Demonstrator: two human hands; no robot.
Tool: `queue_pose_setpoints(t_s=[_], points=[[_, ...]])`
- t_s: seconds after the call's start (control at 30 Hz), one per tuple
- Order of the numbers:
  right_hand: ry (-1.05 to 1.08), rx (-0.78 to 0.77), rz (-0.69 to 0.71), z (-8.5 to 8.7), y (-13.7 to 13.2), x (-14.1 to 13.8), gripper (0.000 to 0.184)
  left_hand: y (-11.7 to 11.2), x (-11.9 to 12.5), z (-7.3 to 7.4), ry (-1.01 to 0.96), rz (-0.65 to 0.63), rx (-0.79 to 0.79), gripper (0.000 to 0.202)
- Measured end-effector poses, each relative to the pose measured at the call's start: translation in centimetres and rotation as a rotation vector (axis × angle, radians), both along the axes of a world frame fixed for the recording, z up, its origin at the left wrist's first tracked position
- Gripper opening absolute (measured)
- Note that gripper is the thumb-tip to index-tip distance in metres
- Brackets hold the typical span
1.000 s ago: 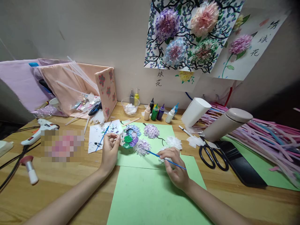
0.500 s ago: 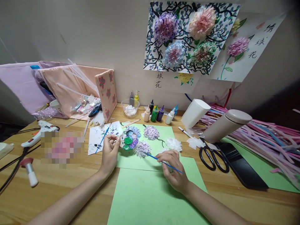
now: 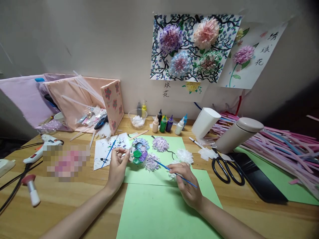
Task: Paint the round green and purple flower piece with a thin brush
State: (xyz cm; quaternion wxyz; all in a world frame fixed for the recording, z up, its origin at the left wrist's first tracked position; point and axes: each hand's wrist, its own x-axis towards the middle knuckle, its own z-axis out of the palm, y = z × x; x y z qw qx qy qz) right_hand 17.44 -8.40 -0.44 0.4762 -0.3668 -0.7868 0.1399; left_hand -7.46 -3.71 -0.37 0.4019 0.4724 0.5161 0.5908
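Note:
Between thumb and fingers, my left hand (image 3: 117, 167) pinches the edge of a flower-shaped paint palette (image 3: 138, 153) with green, purple and pale blue wells. My right hand (image 3: 186, 181) is closed on a blue paintbrush (image 3: 163, 165), its tip over a lilac paper flower (image 3: 151, 162). Green card (image 3: 171, 212) lies beneath both hands. On it are a second lilac flower (image 3: 160, 144), a blue flower (image 3: 143, 142) partly behind the palette, and a white flower (image 3: 184, 156). Another white flower (image 3: 171, 176) is partly hidden by my right hand.
Paint bottles (image 3: 163, 123) and a clear bowl (image 3: 138, 118) stand at the back. Left are a paint-spotted paper (image 3: 99, 149), a glue gun (image 3: 42, 149) and a makeup brush (image 3: 31, 189). Right are scissors (image 3: 228, 171), a phone (image 3: 256, 179) and a tumbler (image 3: 239, 134).
The view has tilted and shifted slightly. Relative to the flowers, the brush tip has moved up and left, from the lilac flower's right edge towards the palette side.

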Motion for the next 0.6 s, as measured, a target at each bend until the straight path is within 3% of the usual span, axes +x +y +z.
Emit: queue_pose_setpoints(t_s=[0.6], points=[[-0.225, 0.023, -0.04, -0.2, 0.2, -0.3, 0.03, -1.0, 0.3, 0.2, 0.068, -0.055, 0.035, 0.025]])
